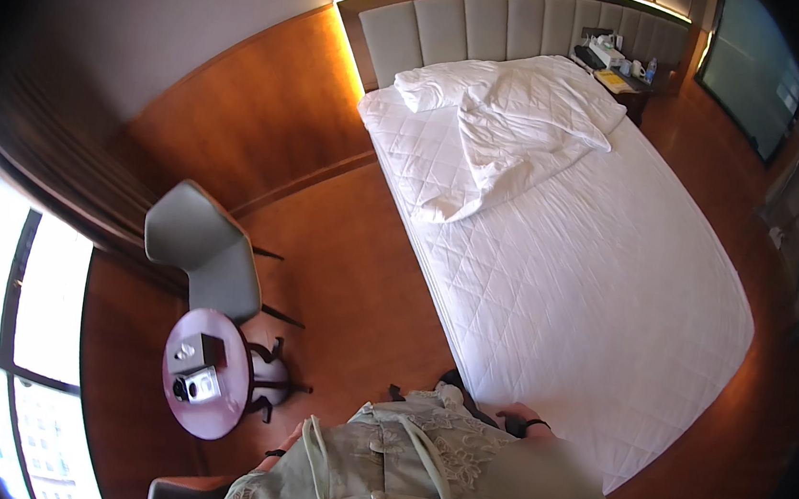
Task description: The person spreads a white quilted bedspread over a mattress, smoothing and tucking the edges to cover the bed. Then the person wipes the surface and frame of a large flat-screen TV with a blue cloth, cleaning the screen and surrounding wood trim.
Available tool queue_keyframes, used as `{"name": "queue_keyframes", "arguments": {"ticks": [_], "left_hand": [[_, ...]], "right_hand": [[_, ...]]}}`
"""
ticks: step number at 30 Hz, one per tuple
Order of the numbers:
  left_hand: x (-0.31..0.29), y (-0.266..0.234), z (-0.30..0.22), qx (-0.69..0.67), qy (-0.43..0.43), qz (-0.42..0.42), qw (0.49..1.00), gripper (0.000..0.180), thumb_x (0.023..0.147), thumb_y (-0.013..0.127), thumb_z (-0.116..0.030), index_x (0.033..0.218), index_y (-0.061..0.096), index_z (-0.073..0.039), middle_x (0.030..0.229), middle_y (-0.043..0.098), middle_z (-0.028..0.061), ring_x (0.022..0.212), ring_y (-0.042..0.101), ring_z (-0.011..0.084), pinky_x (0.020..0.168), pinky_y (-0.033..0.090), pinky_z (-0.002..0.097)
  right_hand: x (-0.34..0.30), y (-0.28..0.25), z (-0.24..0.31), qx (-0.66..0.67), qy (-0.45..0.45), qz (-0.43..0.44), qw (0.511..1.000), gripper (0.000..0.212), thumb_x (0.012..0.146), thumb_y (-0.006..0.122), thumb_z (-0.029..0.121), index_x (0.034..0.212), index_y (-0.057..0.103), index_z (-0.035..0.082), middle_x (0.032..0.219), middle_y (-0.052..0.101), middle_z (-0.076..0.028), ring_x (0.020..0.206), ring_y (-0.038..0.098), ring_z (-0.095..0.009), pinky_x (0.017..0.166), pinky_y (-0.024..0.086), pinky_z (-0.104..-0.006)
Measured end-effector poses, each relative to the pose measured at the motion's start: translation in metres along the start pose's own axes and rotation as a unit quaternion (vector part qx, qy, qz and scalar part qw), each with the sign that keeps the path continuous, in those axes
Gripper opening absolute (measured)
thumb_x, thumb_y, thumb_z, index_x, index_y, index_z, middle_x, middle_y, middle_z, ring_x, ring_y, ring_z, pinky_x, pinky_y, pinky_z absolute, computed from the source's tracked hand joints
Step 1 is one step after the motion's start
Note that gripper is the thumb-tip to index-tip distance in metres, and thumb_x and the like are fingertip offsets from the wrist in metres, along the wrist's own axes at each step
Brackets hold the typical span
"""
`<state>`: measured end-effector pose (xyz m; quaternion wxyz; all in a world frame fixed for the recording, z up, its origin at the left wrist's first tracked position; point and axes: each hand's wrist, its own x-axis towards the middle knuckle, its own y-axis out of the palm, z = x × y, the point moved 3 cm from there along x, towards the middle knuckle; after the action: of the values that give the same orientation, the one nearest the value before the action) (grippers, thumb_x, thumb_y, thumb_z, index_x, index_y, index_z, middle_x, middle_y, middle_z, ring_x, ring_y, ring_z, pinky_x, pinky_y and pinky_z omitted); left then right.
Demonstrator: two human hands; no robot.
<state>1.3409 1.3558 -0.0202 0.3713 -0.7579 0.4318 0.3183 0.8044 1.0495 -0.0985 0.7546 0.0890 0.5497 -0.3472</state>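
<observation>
My left hand (291,438) was left of the bed (589,277), well apart. My right hand (518,418), nearer, overlapped its near end, contact unclear; the bed's long axis ran ahead, leaning left. I couldn't tell whether either was spread.

And here's the left hand (293,435), low beside the torso (378,474), mostly hidden! Across goes the right hand (520,413), farther forward, wrist (542,431) low, fingers (504,415) pointing inward; both grips too small to read.
</observation>
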Motion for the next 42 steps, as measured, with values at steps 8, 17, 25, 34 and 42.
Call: {"name": "queue_keyframes", "arguments": {"ticks": [8, 17, 25, 34, 42], "left_hand": [[0.128, -0.063, -0.159, -0.015, 0.006, 0.048, 0.999, 0.014, 0.093, 0.051, -0.019, 0.098, 0.061, -0.011, 0.074, 0.063, 0.0092, 0.059, 0.064, 0.0218, 0.049, 0.052, 0.0345], [0.222, 0.161, -0.470, 0.129, 0.069, 0.204, 0.968, 0.022, 0.094, 0.053, -0.026, 0.109, 0.059, -0.009, 0.088, 0.068, 0.0077, 0.073, 0.067, 0.0181, 0.062, 0.052, 0.0319], [0.383, 0.266, -0.677, 0.456, 0.463, 0.096, 0.754, 0.031, 0.081, 0.057, -0.018, 0.107, 0.062, -0.002, 0.102, 0.065, 0.0192, 0.098, 0.061, 0.0350, 0.087, 0.050, 0.0398], [0.480, 0.349, -0.716, 0.377, 0.325, 0.095, 0.862, 0.043, 0.080, 0.060, -0.021, 0.116, 0.052, 0.000, 0.105, 0.062, 0.0261, 0.105, 0.058, 0.0416, 0.091, 0.046, 0.0477], [0.469, 0.376, -0.718, 0.297, 0.347, 0.187, 0.870, 0.044, 0.086, 0.058, -0.028, 0.123, 0.051, -0.005, 0.104, 0.064, 0.0243, 0.102, 0.059, 0.0419, 0.086, 0.047, 0.0481]], "right_hand": [[0.061, -0.004, 0.039, -0.093, -0.119, 0.029, 0.988, 0.033, 0.073, 0.070, 0.032, 0.094, 0.072, 0.007, 0.092, 0.071, -0.011, 0.084, 0.067, -0.027, 0.077, 0.052, -0.0391], [0.123, -0.022, 0.007, 0.052, -0.134, -0.090, 0.985, 0.026, 0.069, 0.076, 0.030, 0.079, 0.071, 0.007, 0.078, 0.069, -0.012, 0.073, 0.069, -0.026, 0.068, 0.054, -0.0361], [0.063, -0.055, 0.253, 0.332, -0.069, -0.101, 0.935, 0.032, 0.083, 0.061, 0.016, 0.111, 0.060, -0.001, 0.085, 0.068, -0.015, 0.069, 0.069, -0.020, 0.064, 0.055, -0.0304], [0.177, -0.184, 0.558, -0.030, -0.372, -0.338, 0.864, 0.027, 0.083, 0.056, 0.007, 0.109, 0.058, 0.002, 0.091, 0.061, -0.018, 0.083, 0.060, -0.035, 0.074, 0.050, -0.0411], [0.283, -0.262, 0.747, -0.206, -0.267, -0.403, 0.851, 0.054, 0.080, 0.063, 0.014, 0.129, 0.045, 0.004, 0.117, 0.049, -0.018, 0.107, 0.050, -0.036, 0.086, 0.047, -0.0446]]}}
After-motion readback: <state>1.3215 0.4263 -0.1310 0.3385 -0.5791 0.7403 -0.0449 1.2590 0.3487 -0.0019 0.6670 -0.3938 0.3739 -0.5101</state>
